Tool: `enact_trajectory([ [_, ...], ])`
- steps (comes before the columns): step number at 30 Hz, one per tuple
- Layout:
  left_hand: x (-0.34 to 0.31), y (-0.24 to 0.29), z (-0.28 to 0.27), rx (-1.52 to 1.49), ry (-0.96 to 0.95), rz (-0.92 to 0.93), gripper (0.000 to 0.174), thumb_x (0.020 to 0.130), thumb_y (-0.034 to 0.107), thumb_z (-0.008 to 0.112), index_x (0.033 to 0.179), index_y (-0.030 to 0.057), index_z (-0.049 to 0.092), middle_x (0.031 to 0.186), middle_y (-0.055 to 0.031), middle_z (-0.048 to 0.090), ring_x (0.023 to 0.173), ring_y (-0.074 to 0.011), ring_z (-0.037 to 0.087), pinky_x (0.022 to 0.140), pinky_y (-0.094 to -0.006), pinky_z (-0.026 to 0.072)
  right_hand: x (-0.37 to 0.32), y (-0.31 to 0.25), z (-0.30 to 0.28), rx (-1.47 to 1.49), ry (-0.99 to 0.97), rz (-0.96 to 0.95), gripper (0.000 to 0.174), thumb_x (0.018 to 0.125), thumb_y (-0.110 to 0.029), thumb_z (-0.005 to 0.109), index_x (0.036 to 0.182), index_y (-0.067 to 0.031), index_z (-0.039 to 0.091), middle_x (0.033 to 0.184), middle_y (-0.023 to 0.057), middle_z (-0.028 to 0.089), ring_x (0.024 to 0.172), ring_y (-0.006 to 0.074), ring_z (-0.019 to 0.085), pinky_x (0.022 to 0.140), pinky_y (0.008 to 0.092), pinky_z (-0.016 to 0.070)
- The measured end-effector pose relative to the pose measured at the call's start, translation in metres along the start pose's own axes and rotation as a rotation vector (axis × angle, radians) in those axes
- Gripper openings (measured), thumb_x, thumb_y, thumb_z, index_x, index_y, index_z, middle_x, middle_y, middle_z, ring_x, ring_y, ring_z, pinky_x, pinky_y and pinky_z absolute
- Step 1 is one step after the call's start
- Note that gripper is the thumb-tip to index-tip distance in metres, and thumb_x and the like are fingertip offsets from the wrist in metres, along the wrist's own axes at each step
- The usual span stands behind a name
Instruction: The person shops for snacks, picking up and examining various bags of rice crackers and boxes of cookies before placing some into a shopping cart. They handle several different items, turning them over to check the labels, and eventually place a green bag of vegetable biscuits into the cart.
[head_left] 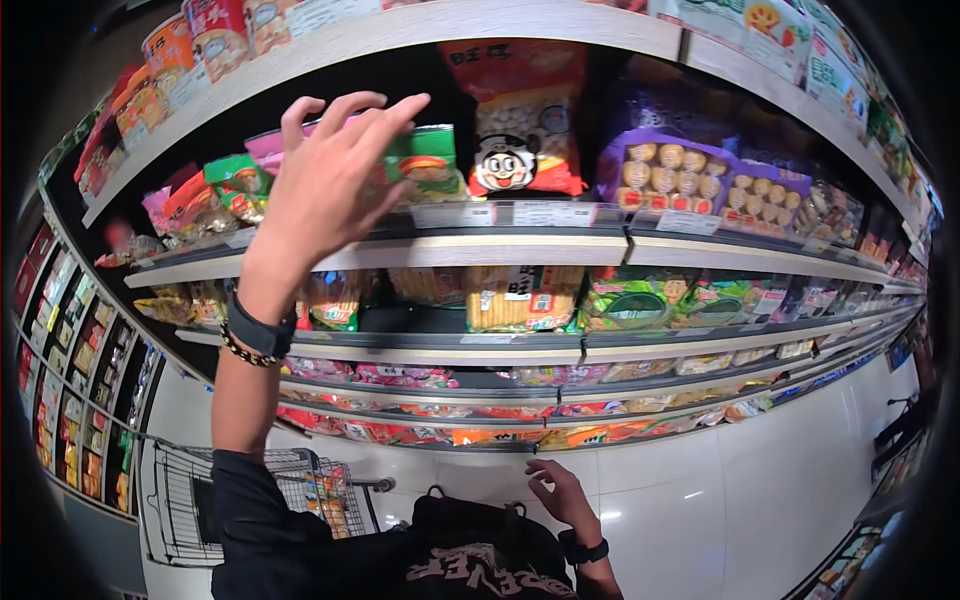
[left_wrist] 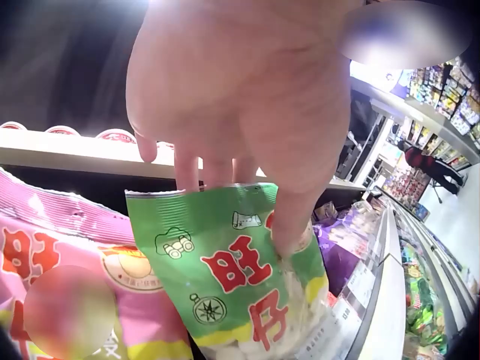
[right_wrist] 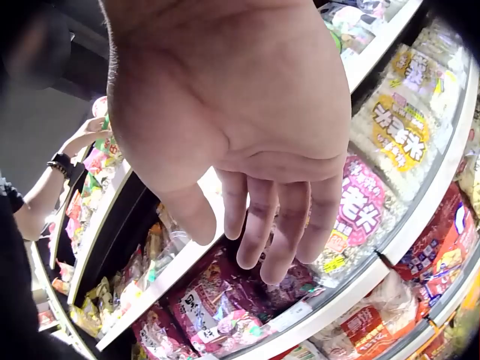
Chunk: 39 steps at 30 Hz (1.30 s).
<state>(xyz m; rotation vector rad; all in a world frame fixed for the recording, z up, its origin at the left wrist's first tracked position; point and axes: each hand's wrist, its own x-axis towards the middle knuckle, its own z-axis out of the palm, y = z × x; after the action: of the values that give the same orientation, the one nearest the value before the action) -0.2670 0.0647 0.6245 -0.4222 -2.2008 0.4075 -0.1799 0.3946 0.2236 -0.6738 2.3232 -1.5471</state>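
Note:
My left hand [head_left: 340, 165] reaches up to a green snack bag [head_left: 425, 160] on the upper shelf. In the left wrist view the thumb [left_wrist: 289, 225] lies over the front of the same green bag [left_wrist: 225, 262], while the other fingers reach past its top edge, their tips hidden. Seen from the head, these fingers are spread above the bag. Beside it leans a pink bag [left_wrist: 82, 277]. Low at my side, my right hand [head_left: 562, 495] hangs with fingers loosely bent and holds nothing. Its palm [right_wrist: 232, 112] shows in front of lower shelves in the right wrist view.
A red-topped bag with a cartoon face [head_left: 525, 130] stands to the right of the green bag, then purple biscuit packs [head_left: 670, 170]. A wooden shelf board [head_left: 560, 35] runs above. A wire shopping cart [head_left: 180, 500] stands at lower left. Another person [left_wrist: 435, 169] is farther down the aisle.

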Motion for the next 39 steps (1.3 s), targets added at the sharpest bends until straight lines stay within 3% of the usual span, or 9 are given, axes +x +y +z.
enact_trajectory([
  [3, 0.011, -0.006, -0.002, -0.055, -0.054, 0.057, 0.048, 0.07, 0.014, 0.08, 0.115, 0.0141, 0.064, 0.097, -0.002, 0.067, 0.101, -0.0212, 0.058, 0.093, -0.042, 0.0321, -0.014, 0.014, -0.013, -0.001, 0.073, 0.043, 0.036, 0.086, -0.007, 0.068, 0.121, -0.0087, 0.06, 0.105, 0.0094, 0.069, 0.089, 0.0248, 0.068, 0.079, 0.0345, 0.0533],
  [9, 0.017, -0.001, -0.003, 0.014, 0.002, 0.061, 0.015, 0.071, 0.01, 0.075, 0.083, 0.0135, 0.067, 0.077, 0.0025, 0.064, 0.08, -0.0179, 0.058, 0.087, -0.0395, 0.0372, -0.024, 0.033, -0.03, -0.025, 0.089, 0.079, 0.035, 0.085, -0.005, 0.069, 0.119, -0.0088, 0.061, 0.102, 0.0084, 0.07, 0.086, 0.0219, 0.067, 0.077, 0.0323, 0.0524],
  [25, 0.007, 0.015, -0.05, 0.0, 0.414, 0.147, 0.024, 0.067, -0.002, 0.073, 0.086, 0.0125, 0.071, 0.075, 0.0013, 0.065, 0.067, -0.0163, 0.058, 0.061, -0.0297, 0.0389, -0.009, 0.03, -0.034, -0.079, 0.017, 0.018, 0.035, 0.086, -0.004, 0.069, 0.12, -0.0071, 0.06, 0.103, 0.0066, 0.07, 0.085, 0.0173, 0.067, 0.077, 0.0305, 0.0521],
  [29, -0.02, 0.035, -0.063, -0.563, 0.147, -0.022, 0.031, 0.067, -0.012, 0.07, 0.095, 0.0002, 0.07, 0.082, -0.0105, 0.069, 0.075, -0.0209, 0.065, 0.068, -0.0315, 0.0487, -0.005, 0.032, -0.031, 0.119, -0.025, 0.052, 0.035, 0.086, 0.001, 0.066, 0.12, -0.0043, 0.059, 0.104, 0.0098, 0.07, 0.091, 0.019, 0.067, 0.08, 0.0302, 0.0519],
  [30, -0.022, 0.044, -0.058, -0.76, 0.015, 0.035, 0.02, 0.073, -0.008, 0.064, 0.092, -0.0031, 0.069, 0.085, -0.0124, 0.069, 0.074, -0.0209, 0.064, 0.067, -0.0303, 0.0503, 0.0, 0.023, -0.03, 0.263, -0.026, 0.018, 0.036, 0.087, 0.004, 0.064, 0.121, -0.0016, 0.058, 0.105, 0.0105, 0.069, 0.091, 0.0196, 0.066, 0.079, 0.0301, 0.0519],
  [32, -0.04, 0.065, -0.041, -1.033, -0.217, 0.015, 0.022, 0.074, -0.009, 0.065, 0.095, -0.0027, 0.069, 0.085, -0.0135, 0.069, 0.076, -0.025, 0.067, 0.066, -0.0316, 0.0514, 0.01, 0.004, -0.026, 0.863, -0.102, 0.063, 0.038, 0.101, -0.022, 0.048, 0.128, 0.0035, 0.053, 0.113, 0.0143, 0.065, 0.101, 0.0247, 0.064, 0.093, 0.0364, 0.0465],
  [35, -0.074, 0.093, -0.002, -1.231, -0.402, 0.036, 0.013, 0.078, 0.001, 0.062, 0.089, -0.0023, 0.07, 0.084, -0.0148, 0.067, 0.076, -0.0287, 0.068, 0.068, -0.0346, 0.0537, 0.028, -0.044, -0.026, 0.858, -0.251, -0.007, 0.068, 0.098, -0.055, 0.041, 0.132, 0.0028, 0.05, 0.122, 0.0164, 0.063, 0.112, 0.0276, 0.061, 0.102, 0.0392, 0.0413],
  [38, -0.1, 0.114, 0.036, -1.312, -0.413, 0.032, 0.016, 0.078, 0.0, 0.061, 0.092, -0.0018, 0.069, 0.086, -0.0141, 0.068, 0.077, -0.0301, 0.068, 0.071, -0.0352, 0.0538, 0.033, -0.05, -0.012, 1.073, -0.24, 0.033, 0.061, 0.098, -0.047, 0.05, 0.134, 0.0022, 0.048, 0.127, 0.0142, 0.06, 0.114, 0.0255, 0.059, 0.103, 0.0389, 0.042],
  [39, -0.103, 0.117, 0.044, -1.265, -0.463, -0.026, 0.019, 0.078, -0.001, 0.061, 0.095, -0.0019, 0.069, 0.088, -0.0143, 0.069, 0.079, -0.031, 0.068, 0.072, -0.0357, 0.054, 0.041, -0.06, -0.011, 0.833, -0.3, 0.033, 0.056, 0.098, -0.038, 0.054, 0.135, 0.0018, 0.047, 0.129, 0.013, 0.058, 0.115, 0.0232, 0.058, 0.103, 0.0379, 0.0422],
])
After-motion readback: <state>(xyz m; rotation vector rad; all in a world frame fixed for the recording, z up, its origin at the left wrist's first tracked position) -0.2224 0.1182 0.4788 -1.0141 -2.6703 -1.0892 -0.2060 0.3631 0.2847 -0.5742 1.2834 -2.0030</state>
